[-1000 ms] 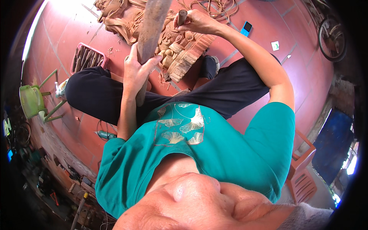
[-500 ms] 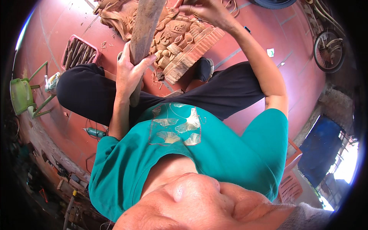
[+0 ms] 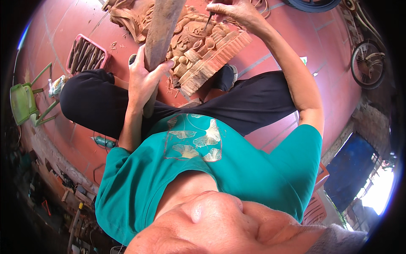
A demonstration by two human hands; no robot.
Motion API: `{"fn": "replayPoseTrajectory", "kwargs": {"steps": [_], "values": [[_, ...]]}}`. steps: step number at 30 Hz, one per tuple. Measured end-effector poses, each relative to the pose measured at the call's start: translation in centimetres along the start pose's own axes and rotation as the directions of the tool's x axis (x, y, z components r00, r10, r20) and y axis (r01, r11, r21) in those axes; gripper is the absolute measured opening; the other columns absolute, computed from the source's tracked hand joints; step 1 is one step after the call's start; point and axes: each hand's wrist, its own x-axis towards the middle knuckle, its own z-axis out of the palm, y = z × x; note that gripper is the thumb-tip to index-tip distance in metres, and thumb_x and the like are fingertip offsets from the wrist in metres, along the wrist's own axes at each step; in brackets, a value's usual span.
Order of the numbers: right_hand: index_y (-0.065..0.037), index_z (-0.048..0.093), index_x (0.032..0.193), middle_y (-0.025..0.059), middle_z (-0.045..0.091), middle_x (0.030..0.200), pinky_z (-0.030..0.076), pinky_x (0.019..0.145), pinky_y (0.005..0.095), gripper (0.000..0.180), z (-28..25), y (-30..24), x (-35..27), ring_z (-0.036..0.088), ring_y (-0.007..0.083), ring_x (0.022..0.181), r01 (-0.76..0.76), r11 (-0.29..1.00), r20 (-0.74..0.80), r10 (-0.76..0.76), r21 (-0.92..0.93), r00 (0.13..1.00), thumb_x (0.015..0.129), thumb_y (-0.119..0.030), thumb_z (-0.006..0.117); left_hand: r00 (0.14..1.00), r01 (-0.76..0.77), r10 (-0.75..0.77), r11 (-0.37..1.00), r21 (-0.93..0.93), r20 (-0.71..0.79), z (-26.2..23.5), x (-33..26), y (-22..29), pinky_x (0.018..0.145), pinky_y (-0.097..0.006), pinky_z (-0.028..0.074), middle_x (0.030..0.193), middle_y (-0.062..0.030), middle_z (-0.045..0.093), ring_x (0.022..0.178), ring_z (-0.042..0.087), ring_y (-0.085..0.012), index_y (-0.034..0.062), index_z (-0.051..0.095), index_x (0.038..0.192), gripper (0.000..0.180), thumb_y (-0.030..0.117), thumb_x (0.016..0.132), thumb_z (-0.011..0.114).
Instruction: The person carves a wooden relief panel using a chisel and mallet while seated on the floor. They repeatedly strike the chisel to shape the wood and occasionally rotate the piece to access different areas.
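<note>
— What sits at the left edge of the red floor [image 3: 296, 38]?
— A green chair [image 3: 23, 101], and nearer the middle a pink tray [image 3: 86, 53] full of tools.

— And the left hand [image 3: 144, 78]?
— It is closed around a long wooden mallet [image 3: 163, 29], which stands upright just left of the carving.

— Where is the carving itself?
— The carved wood panel [image 3: 198, 46] lies on the floor in front of the crossed legs in black trousers [image 3: 249, 103], tilted, its ribbed edge toward the person.

— The right hand [image 3: 237, 12]?
— Its fingers are pinched on a thin chisel [image 3: 208, 20], the tip touching the top of the panel.

— Anything farther right?
— A bicycle wheel [image 3: 368, 63] near the floor's right edge.
</note>
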Motion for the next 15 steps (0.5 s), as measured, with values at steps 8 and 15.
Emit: {"fn": "replayPoseTrajectory", "kwargs": {"steps": [8,15], "values": [[-0.001,0.067,0.106,0.0048,0.069,0.091,0.053,0.080,0.0324,0.022,1.6,3.8,0.8,0.064,0.0143,0.086,-0.010,1.000,0.103,0.007,0.026,0.995,0.093,-0.017,0.075,0.998,0.056,-0.056,0.998,0.007,0.019,0.3,0.5,-0.2,0.091,-0.031,0.052,0.109,-0.0111,0.071,0.100,0.066,-0.0153,-0.0052,0.055,0.132,0.058,0.012,0.083,0.081],[0.000,0.066,0.105,0.0072,0.067,0.087,0.052,0.075,0.0329,0.033,2.2,2.0,1.2,0.064,0.0158,0.082,-0.054,0.974,0.082,0.074,-0.222,0.994,0.088,-0.023,0.081,0.999,0.034,-0.034,0.998,0.050,0.007,0.3,0.9,-0.5,0.096,-0.033,0.050,0.113,-0.0142,0.070,0.105,0.066,-0.0179,-0.0055,0.055,0.133,0.059,0.014,0.083,0.080]]}}
